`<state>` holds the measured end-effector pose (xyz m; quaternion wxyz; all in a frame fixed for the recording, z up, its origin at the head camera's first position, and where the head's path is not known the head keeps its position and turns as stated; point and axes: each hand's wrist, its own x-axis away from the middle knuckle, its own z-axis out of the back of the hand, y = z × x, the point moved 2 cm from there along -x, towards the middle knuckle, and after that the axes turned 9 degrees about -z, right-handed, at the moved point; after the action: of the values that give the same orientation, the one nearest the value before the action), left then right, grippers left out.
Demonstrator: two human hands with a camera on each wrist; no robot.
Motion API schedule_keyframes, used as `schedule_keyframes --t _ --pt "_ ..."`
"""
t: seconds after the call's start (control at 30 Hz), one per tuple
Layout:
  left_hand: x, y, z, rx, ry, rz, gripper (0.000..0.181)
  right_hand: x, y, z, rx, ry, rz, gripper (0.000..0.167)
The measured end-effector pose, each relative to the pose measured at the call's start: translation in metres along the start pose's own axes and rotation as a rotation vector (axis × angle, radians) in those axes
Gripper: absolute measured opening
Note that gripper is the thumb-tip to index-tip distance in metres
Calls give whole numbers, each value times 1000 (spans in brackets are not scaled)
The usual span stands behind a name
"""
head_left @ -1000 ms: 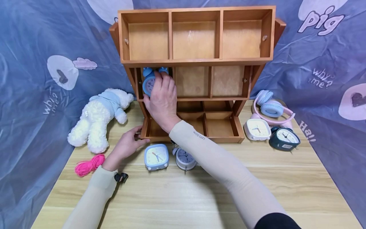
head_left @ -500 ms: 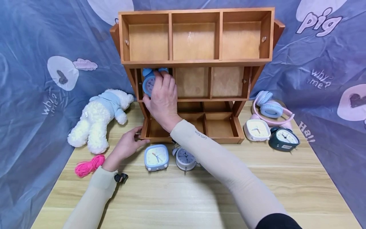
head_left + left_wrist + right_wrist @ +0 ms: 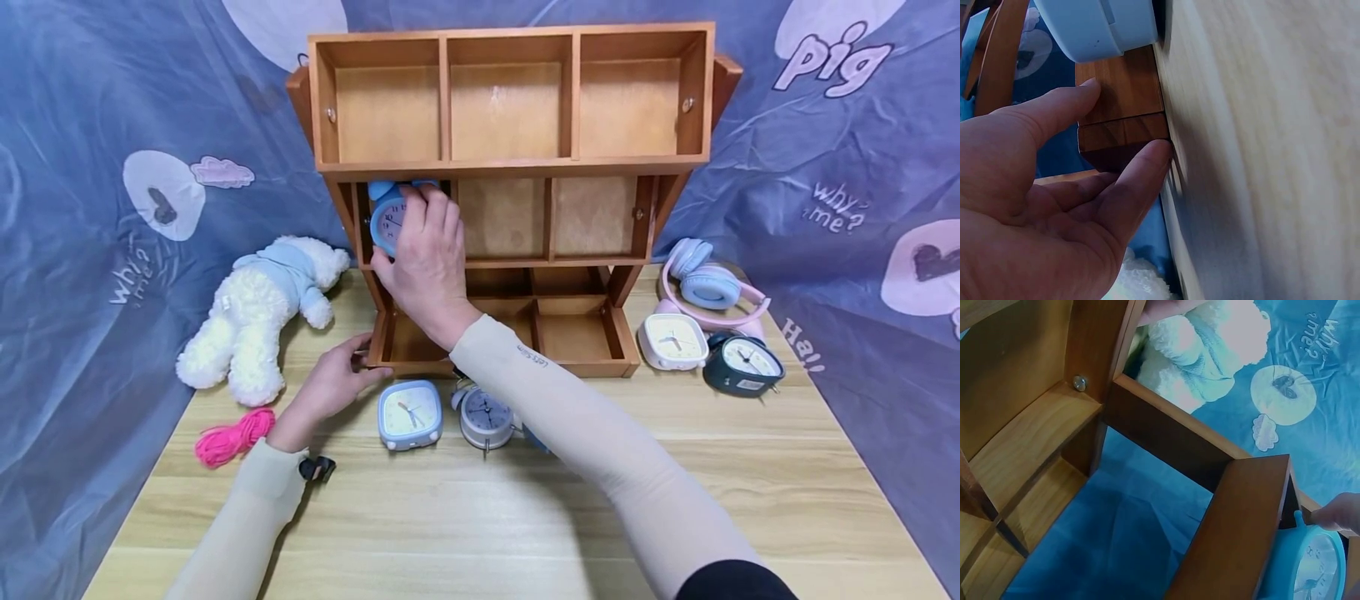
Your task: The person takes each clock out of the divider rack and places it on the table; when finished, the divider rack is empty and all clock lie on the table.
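Note:
My right hand holds a light-blue twin-bell alarm clock in the left compartment of the middle tier of a brown wooden shelf. My fingers cover the right part of its face, and the upper tier partly hides its bells. In the right wrist view, the clock shows beside a fingertip. My left hand grips the lower left corner of the shelf; in the left wrist view, the thumb lies on the front board and a finger touches the side. Nearby stands a square blue alarm clock.
A grey-white twin-bell clock and a partly hidden blue object sit by my right forearm. White and dark green clocks stand right, before headphones. A plush toy and pink cord lie left.
The twin-bell clock has shifted slightly left and deeper into its compartment under my right hand, its bells more hidden. My left hand stays at the shelf corner. The head view has shifted slightly.

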<state>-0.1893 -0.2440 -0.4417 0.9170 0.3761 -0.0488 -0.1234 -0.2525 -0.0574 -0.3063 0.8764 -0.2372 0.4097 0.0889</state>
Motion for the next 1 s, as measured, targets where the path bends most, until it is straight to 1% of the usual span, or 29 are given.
schedule_keyframes --t 0.13,0.37,0.73,0.9,1.0 --pt "0 0 0 2 9 -12 80 0 0 4 -17 -13 2 84" --pt "0 0 0 -2 5 -19 79 1 1 13 -36 -40 3 85" --pt "0 0 -1 -2 6 -32 78 2 0 27 -88 -55 28 84" --pt "-1 0 0 -2 3 -33 78 3 -2 31 -100 -68 34 86" --pt "0 0 0 -5 -3 -22 79 5 -1 33 -106 -74 35 85"
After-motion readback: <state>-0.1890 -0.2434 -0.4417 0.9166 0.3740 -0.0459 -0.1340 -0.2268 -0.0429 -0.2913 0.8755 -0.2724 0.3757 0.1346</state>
